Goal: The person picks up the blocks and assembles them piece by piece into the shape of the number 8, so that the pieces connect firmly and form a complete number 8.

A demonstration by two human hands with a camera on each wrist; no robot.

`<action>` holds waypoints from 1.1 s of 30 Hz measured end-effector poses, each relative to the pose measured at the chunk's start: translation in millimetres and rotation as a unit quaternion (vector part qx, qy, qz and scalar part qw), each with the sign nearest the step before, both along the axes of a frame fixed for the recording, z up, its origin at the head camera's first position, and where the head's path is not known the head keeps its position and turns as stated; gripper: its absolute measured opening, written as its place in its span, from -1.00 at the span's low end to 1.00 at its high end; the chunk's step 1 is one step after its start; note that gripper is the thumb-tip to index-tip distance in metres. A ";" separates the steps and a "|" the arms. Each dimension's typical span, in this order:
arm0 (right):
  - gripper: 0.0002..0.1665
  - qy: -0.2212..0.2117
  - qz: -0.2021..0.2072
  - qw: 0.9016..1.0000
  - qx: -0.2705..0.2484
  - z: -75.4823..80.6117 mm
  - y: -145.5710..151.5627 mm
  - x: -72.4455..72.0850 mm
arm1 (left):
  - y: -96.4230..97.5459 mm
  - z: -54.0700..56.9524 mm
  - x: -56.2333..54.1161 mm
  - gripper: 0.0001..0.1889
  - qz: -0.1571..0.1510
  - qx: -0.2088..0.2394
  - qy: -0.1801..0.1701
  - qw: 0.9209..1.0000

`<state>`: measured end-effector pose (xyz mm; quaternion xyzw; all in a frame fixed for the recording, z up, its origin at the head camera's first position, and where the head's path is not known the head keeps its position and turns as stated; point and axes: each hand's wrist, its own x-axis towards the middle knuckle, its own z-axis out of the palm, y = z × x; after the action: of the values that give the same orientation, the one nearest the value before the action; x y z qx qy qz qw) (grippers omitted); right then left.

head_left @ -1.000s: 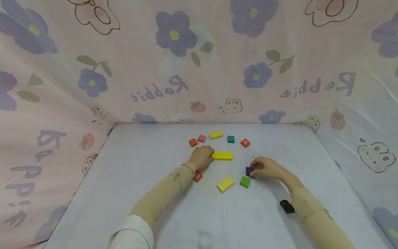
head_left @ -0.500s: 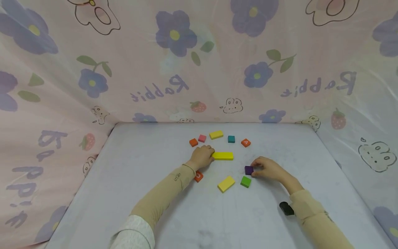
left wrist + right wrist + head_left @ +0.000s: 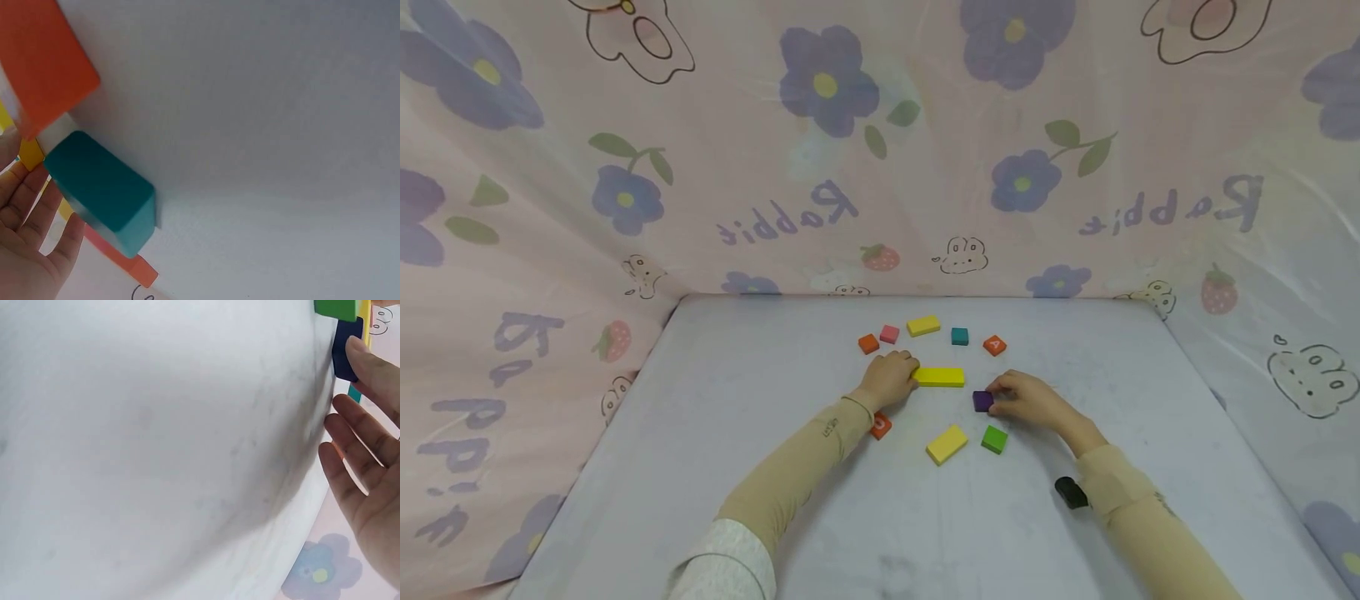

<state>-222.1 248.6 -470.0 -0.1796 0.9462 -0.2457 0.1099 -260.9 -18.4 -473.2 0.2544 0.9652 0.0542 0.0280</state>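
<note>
In the head view my left hand (image 3: 887, 379) pinches the left end of a long yellow block (image 3: 940, 377) in the middle of the table. My right hand (image 3: 1030, 402) pinches a small purple block (image 3: 983, 402) between thumb and fingers, just right of and nearer than the yellow block. Its thumb also shows on the dark block (image 3: 347, 350) in the right wrist view. Close to the left wrist camera stand an orange block (image 3: 44, 62) and a teal block (image 3: 103, 181); my forearm hides that teal one in the head view.
Along the far side lie orange (image 3: 868, 343), pink (image 3: 890, 334), yellow (image 3: 923, 325), teal (image 3: 959, 337) and lettered orange (image 3: 995, 345) blocks. Nearer are a yellow block (image 3: 947, 445), a green block (image 3: 995, 439) and a lettered orange block (image 3: 881, 426). A black object (image 3: 1071, 492) shows by the right sleeve.
My right hand has moved left and slightly away from me with the purple block, closer to the long yellow block. The left hand has stayed in place on the yellow block.
</note>
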 end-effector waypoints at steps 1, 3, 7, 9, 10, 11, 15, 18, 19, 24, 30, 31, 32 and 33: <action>-0.60 -0.001 -0.001 1.000 0.001 0.2 -1.6 -0.9 | 0.0 0.3 0.3 -0.66 0.000 0.000 0.000 1.000; -0.60 -0.005 -0.002 1.000 0.004 0.2 -4.3 -2.7 | 0.0 1.3 1.1 -0.66 -0.001 0.003 0.000 1.000; -0.59 -0.006 -0.002 1.000 0.009 0.2 -9.8 -6.1 | -0.3 1.5 1.8 -0.66 -0.002 0.004 -0.002 1.000; -0.59 0.001 0.002 1.000 0.015 0.2 -11.7 -7.5 | -0.3 1.2 1.9 -0.66 -0.001 0.004 -0.005 1.000; -0.59 0.005 0.003 1.000 0.017 0.4 -12.7 -8.2 | -0.3 1.0 1.9 -0.66 -0.001 0.003 -0.006 1.000; -0.59 0.009 0.004 1.000 0.018 0.5 -13.6 -8.8 | -0.2 1.1 1.9 -0.65 0.000 0.003 -0.006 1.000; -0.59 0.017 0.007 1.000 0.022 0.6 -15.5 -11.0 | -0.2 2.3 2.1 -0.66 -0.002 0.005 -0.002 1.000; -0.58 0.019 0.008 0.999 0.024 0.5 -16.1 -12.3 | -0.5 3.0 1.3 -0.66 -0.003 0.005 0.002 1.000; -0.58 0.020 0.009 0.999 0.025 0.4 -16.1 -12.4 | -0.6 2.6 0.9 -0.67 -0.003 0.005 0.003 1.000; -0.58 0.020 0.008 0.999 0.023 1.6 -16.6 -12.0 | -0.6 1.0 -0.2 -0.67 -0.004 0.006 0.007 1.000; -0.58 0.016 0.013 0.999 0.025 2.0 -17.0 -11.9 | -0.8 -0.2 0.3 -0.67 -0.003 0.006 0.005 1.000; -0.58 0.016 0.013 0.999 0.024 2.3 -17.2 -11.9 | -0.9 0.0 0.6 -0.67 -0.003 0.005 0.005 1.000; -0.58 0.016 0.014 0.999 0.024 2.5 -17.3 -12.0 | -1.1 0.2 0.8 -0.67 -0.003 0.004 0.005 1.000; -0.58 0.016 0.014 0.999 0.024 2.7 -17.6 -12.0 | -1.2 0.4 1.0 -0.66 -0.003 0.003 0.005 1.000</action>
<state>-234.1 231.0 -467.3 -0.1940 0.9510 -0.2181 0.1022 -260.0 -19.6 -472.9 0.2573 0.9645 0.0554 0.0230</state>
